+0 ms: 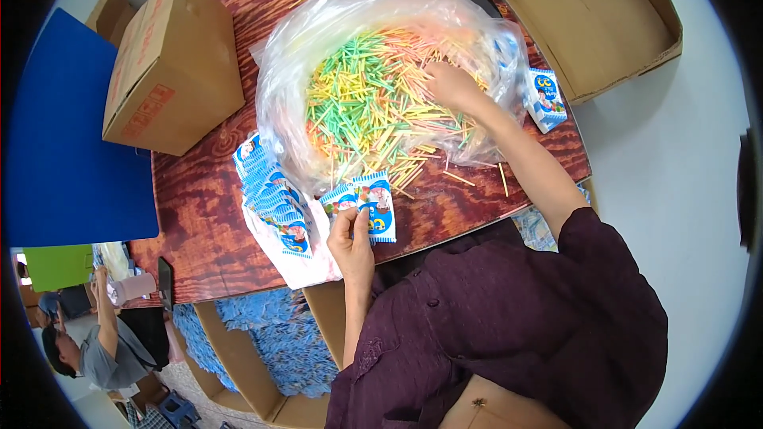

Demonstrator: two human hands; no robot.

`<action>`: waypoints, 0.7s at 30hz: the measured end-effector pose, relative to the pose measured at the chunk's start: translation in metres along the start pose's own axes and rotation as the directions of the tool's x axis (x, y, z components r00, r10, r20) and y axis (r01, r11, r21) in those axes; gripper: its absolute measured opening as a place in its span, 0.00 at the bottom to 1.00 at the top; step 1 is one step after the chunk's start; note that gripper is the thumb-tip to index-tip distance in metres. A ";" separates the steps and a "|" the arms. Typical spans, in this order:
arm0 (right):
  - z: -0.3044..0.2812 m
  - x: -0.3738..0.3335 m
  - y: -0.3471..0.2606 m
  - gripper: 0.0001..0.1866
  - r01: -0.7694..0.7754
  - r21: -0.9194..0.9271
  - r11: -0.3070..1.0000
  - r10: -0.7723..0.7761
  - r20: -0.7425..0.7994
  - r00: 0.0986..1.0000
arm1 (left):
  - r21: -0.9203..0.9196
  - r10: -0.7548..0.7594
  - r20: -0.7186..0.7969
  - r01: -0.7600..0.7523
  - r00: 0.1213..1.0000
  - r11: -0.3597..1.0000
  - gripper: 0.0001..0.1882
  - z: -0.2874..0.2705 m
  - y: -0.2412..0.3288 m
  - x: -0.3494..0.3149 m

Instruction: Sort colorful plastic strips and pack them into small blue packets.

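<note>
Between its thumb and fingers, my left hand pinches a small blue and white packet at the front of the table. Another such packet lies partly behind it. My right hand reaches into a heap of thin stick candies in green, yellow and pink. Its fingers are curled down among the sticks, and their tips are partly hidden. A large clear plastic bag surrounds the heap. To the left of my left hand, a row of overlapping blue and white packets rests on a white sheet.
A closed cardboard box stands at the left, by a blue panel. An open carton sits far right, near a lone packet. Below the table edge, cartons hold blue wrappers. Another person works at lower left.
</note>
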State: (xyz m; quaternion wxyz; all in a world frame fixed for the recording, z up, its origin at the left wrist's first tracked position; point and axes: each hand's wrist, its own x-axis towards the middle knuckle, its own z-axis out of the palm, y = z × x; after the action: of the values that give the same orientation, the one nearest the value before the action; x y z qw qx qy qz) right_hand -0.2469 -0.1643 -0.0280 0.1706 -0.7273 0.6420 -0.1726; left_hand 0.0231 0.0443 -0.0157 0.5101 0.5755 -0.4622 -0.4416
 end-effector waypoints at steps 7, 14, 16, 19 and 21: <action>-0.008 0.008 -0.036 0.22 -0.061 -0.031 0.998 0.062 0.040 0.997 | 0.005 -0.003 -0.013 0.003 1.000 1.000 0.04 0.000 0.005 -0.003; -0.002 0.022 -0.025 0.22 -0.091 0.171 0.981 0.072 0.118 0.990 | -0.042 -0.028 -0.043 0.026 0.999 0.999 0.03 -0.003 0.006 -0.005; -0.007 0.025 -0.016 0.21 -0.122 0.318 0.940 0.111 0.054 0.992 | -0.012 -0.007 -0.056 0.007 0.998 1.000 0.03 -0.004 0.006 -0.006; -0.019 0.025 -0.007 0.14 -0.176 0.628 0.758 0.102 0.152 0.983 | -0.090 -0.052 -0.051 0.047 0.997 0.995 0.04 -0.005 0.005 -0.006; -0.026 0.019 -0.016 0.13 -0.179 0.849 0.497 0.116 0.140 0.983 | -0.091 -0.055 -0.041 0.051 0.998 0.995 0.03 -0.006 0.003 -0.007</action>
State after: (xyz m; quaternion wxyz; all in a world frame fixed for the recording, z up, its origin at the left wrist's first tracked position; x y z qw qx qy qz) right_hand -0.2429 -0.1815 0.0035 0.5423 -0.4952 0.5262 -0.4287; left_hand 0.0272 0.0516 -0.0117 0.5333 0.5735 -0.4153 -0.4628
